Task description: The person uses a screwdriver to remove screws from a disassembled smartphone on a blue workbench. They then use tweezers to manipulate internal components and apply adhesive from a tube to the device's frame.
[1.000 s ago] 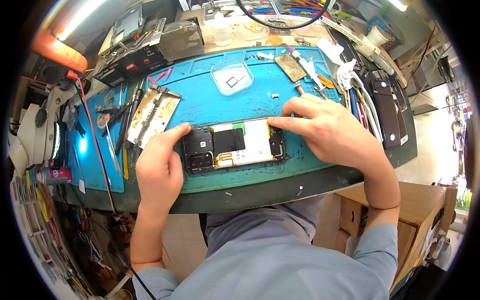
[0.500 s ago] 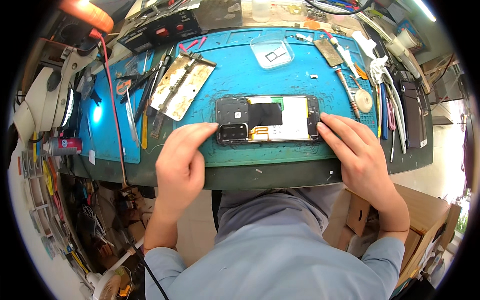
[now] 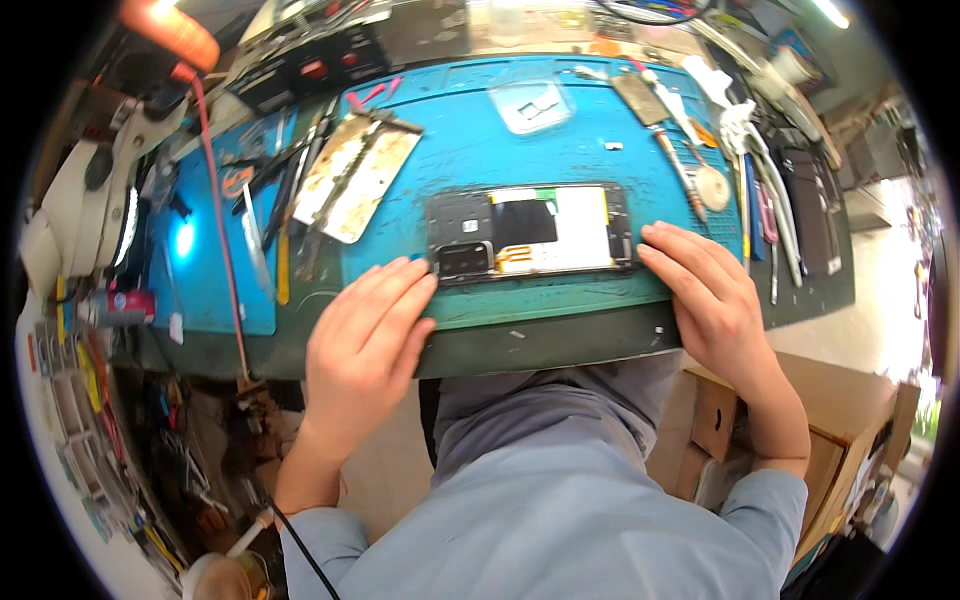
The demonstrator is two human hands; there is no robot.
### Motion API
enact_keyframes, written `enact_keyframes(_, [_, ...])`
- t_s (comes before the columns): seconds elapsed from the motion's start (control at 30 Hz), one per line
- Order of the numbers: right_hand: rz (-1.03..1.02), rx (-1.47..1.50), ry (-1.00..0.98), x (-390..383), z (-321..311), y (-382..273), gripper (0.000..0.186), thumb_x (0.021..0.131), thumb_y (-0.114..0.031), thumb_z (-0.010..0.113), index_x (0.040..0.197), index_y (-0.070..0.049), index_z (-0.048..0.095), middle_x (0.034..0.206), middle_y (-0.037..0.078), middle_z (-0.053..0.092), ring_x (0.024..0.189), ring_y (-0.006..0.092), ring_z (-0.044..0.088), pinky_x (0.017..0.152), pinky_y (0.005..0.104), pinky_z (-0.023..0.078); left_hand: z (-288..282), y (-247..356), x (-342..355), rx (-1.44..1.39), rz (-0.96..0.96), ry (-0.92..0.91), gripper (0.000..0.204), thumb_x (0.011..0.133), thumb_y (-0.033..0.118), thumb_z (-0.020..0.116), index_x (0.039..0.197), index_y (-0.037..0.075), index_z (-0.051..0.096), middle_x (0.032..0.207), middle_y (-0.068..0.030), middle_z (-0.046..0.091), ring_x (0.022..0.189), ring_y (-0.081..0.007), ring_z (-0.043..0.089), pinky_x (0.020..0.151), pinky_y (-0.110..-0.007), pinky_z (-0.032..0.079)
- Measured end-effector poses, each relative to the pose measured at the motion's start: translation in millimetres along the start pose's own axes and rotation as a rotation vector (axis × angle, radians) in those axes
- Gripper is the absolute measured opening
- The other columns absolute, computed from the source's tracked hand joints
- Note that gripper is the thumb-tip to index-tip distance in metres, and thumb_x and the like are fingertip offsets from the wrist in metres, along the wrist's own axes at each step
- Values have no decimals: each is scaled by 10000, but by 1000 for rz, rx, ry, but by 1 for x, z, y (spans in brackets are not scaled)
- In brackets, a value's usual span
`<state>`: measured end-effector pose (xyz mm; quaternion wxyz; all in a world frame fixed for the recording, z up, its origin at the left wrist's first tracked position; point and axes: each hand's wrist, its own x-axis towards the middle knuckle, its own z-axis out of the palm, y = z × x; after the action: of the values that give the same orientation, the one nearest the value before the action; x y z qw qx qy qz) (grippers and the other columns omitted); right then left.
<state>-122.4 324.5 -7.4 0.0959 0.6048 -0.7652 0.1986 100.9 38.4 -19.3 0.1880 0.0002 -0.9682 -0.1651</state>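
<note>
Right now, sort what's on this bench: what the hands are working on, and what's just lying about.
In hand:
opened phone
left hand
right hand
blue mat

Lying about:
metal board holder
clear dish
screwdriver
dark phone
microscope

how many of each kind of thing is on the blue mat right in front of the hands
opened phone: 1
metal board holder: 1
clear plastic tray: 1
screwdriver: 1
hands, left hand and right hand, at the phone's ends: 2
total: 6
</note>
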Motion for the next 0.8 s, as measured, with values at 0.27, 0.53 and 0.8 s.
enact_keyframes(0.27, [391, -231, 304, -18, -19, 35, 228, 920, -22, 737, 1143, -56, 762, 916, 88, 718, 797, 270, 678, 714, 383, 545, 4, -2, 42, -176, -93, -55, 795, 758, 113, 889, 1477, 25, 563, 1533, -177, 561, 1422, -381, 519, 1174, -477, 430])
enact_keyframes(0.53, [630, -145, 236, -19, -26, 74, 206, 940, -164, 750, 1131, -89, 738, 887, 67, 703, 793, 258, 686, 697, 367, 558, 15, 3, 54, -81, -14, 24, 735, 648, 153, 936, 1317, 31, 657, 1314, -142, 660, 1220, -359, 602, 1051, -467, 481])
enact_keyframes(0.8, [608, -545, 82, 1, -11, 71, 276, 933, -97, 651, 1204, -148, 669, 964, 114, 708, 865, 302, 715, 723, 417, 570, 17, 13, 35, -100, -38, 37, 623, 740, 180, 915, 1300, 30, 685, 1387, -127, 645, 1261, -357, 594, 1054, -468, 483])
